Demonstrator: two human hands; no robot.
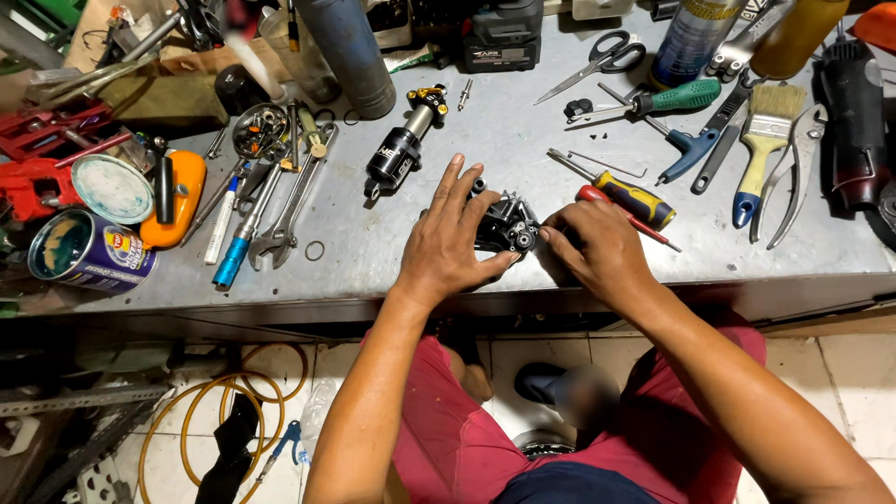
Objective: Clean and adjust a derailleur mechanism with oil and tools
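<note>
On bench, front edge: your two hands meet over a small black part point(507, 224).
Part: black metal mechanism with small round bits, lying on the grey bench point(523, 121), between your hands, about centre of view.
Left hand point(450, 233): clasped over the part's left side, fingers spread up toward 12, thumb point(490, 268) hooked under at the part's 6.
Right hand point(597, 245): fingers curled, tips pinching the part's right edge at its 3; a red-handled tool point(627, 216) pokes out from under it toward 3, can't tell if you grip it.
Shock point(403, 145): black with gold top, at 11 from the part, near your left fingertips, not touching.
Screwdriver point(627, 194): yellow and black, at 2 from the part, just above your right hand.
Brush point(763, 149): blue handle, well off at 2, beside pliers point(789, 182).
Scissors point(597, 61): far at 1.
Wrenches point(285, 201): cluster at 9, well apart from your left hand.
Can point(84, 250): blue, open, far at 9 by the bench edge.
Below bench: your red shorts point(448, 429), tiled floor, yellow hose point(219, 411) at 7.
</note>
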